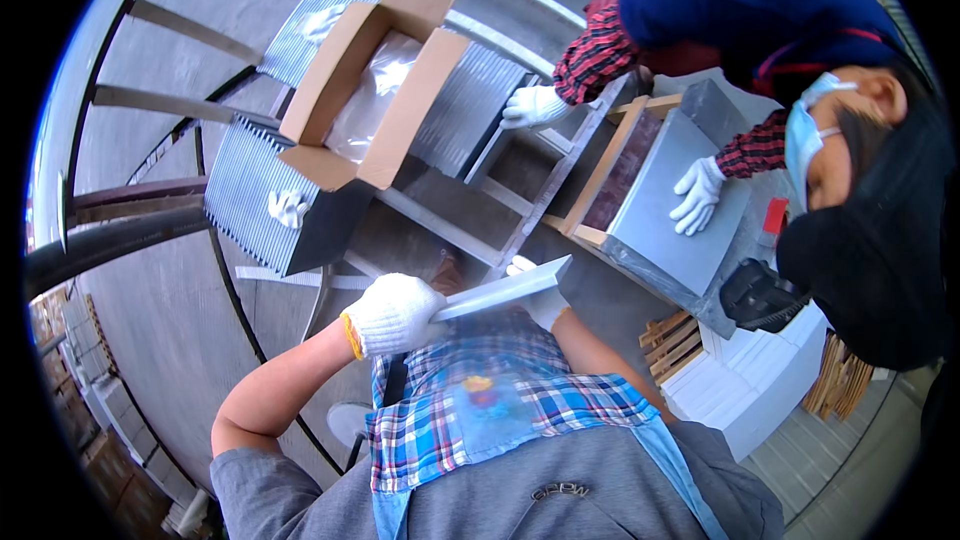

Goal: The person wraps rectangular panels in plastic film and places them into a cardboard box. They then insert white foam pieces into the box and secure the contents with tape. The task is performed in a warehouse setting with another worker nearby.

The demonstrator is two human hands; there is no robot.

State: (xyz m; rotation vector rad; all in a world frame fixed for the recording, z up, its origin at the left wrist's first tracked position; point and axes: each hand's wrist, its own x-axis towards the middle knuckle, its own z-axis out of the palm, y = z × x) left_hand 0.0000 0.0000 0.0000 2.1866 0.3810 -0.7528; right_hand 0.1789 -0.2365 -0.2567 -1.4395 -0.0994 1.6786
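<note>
In front of my checked apron, a silver-grey strip with what looks like a folded edge is held slantwise, its right end higher. My left hand, in a white knitted glove with a yellow cuff, is closed round its left end. Near the other end, my gloved right hand grips it from behind; the strip covers most of that hand, with fingertips showing above the upper edge. Beyond stands an open cardboard box lined with a clear plastic bag.
Stacks of thin grey pieces flank the box, with loose white gloves on two. At the right, a masked co-worker rests one gloved hand on a grey panel. White blocks and wooden slats lie nearer me.
</note>
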